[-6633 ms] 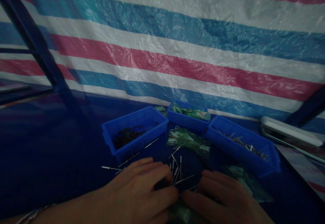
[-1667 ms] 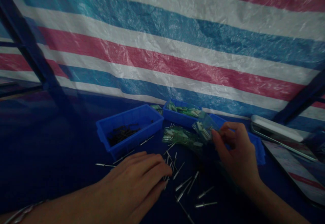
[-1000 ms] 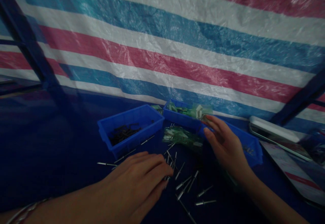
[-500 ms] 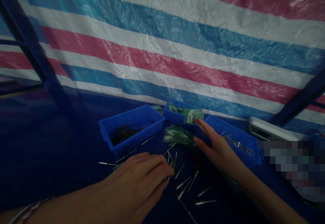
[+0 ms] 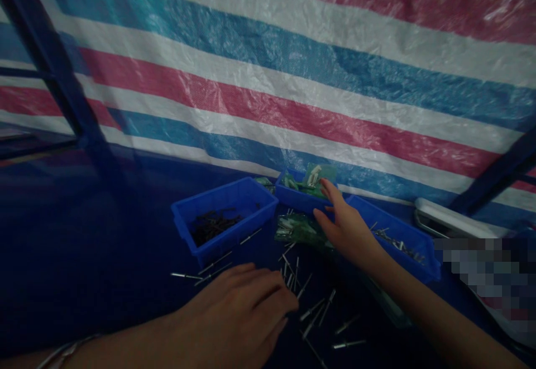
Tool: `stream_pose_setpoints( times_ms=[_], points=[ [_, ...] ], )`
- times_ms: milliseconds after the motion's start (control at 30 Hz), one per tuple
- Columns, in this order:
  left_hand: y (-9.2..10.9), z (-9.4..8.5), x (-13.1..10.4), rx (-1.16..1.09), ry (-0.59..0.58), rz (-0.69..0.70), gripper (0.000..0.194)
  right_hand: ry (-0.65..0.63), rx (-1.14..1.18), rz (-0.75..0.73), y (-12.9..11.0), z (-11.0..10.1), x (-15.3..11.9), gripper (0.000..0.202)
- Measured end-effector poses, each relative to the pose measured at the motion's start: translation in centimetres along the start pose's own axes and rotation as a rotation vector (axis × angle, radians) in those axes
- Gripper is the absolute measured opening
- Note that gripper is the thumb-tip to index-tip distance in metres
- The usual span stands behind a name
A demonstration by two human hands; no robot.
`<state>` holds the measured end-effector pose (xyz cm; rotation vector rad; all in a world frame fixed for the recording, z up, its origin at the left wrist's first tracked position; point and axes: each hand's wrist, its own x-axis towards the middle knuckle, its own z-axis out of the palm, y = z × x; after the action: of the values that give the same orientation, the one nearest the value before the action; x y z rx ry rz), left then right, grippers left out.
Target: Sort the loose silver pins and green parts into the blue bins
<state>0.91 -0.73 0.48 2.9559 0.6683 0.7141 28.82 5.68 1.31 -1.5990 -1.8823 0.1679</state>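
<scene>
A person's left hand [image 5: 243, 307] rests palm-down at the six o'clock edge of a dark blue table [image 5: 84, 257], fingers loosely curled and fingertips touching a scatter of loose metal pins [image 5: 310, 307]; whether it grips any of them cannot be told. A thin bracelet [image 5: 62, 349] circles that wrist at seven o'clock. Just beyond the hand, towards eleven o'clock of it, stands a blue bin [image 5: 226, 221] holding dark pins. At centre, a pile of small green-tinted bags [image 5: 299, 228] lies on the table between the bins. The right hand [image 5: 345, 226] stretches forward with fingers spread and extended, its fingertips at the rim of the far blue bin [image 5: 299, 197] at twelve o'clock, where a small clear bag [image 5: 318, 175] sits tilted above other packets, just off the fingertips; contact cannot be confirmed. At three o'clock of that hand, a third blue bin [image 5: 402, 240] holds silver pins. A white device [image 5: 452, 221] lies at the far right. A red, white and blue striped tarpaulin [image 5: 293, 78] hangs behind.
</scene>
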Motion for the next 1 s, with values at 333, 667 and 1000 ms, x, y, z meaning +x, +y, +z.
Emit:
stream_pose_setpoints(
  times_ms=[333, 667, 1000],
  points=[
    [0.0, 0.0, -0.5, 0.026, 0.074, 0.091, 0.024, -0.134, -0.297, 0.117, -3.4, 0.5, 2.7, 0.047],
    [-0.1, 0.2, -0.4, 0.051, 0.098, 0.102, 0.044, -0.167, -0.737, 0.159, -7.5, -0.4, 1.6, 0.047],
    [-0.1, 0.0, -0.5, 0.043, 0.070, 0.108, 0.023, -0.214, -0.590, 0.099, -5.6, -2.2, -5.2, 0.029]
  ],
)
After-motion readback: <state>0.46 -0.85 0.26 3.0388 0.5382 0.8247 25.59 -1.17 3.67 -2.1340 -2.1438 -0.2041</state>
